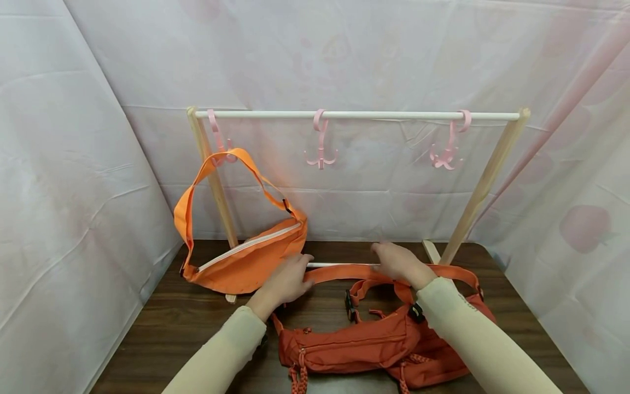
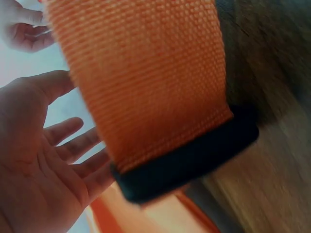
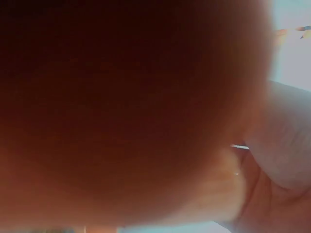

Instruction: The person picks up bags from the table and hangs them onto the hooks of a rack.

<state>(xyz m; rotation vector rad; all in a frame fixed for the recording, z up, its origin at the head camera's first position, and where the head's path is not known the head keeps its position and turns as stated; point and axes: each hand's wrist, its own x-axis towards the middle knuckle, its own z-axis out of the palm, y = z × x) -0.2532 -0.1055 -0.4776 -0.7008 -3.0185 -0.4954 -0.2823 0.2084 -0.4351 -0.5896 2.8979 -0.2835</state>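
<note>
My left hand (image 1: 284, 280) is beside one end of a rust-red strap (image 1: 344, 272); its thumb and fingers are spread apart. The left wrist view has the strap's woven webbing (image 2: 141, 82) and black buckle (image 2: 189, 162) in front of the fingers. Over the strap farther right is my right hand (image 1: 400, 264), its fingers loosely bent with no firm grip visible. A dark blur fills most of the right wrist view, hiding the contact. Below both hands lies a rust-red waist bag (image 1: 349, 347), with more red fabric (image 1: 443, 361) partly under my right sleeve.
An orange waist bag (image 1: 266, 249) hangs by its strap from the left pink hook (image 1: 216, 134) on a white rail (image 1: 384, 115). Other pink hooks hang at the middle (image 1: 321, 145) and right (image 1: 447, 150). Wooden posts (image 1: 484, 186) support the rail on a dark wooden table (image 1: 143, 345).
</note>
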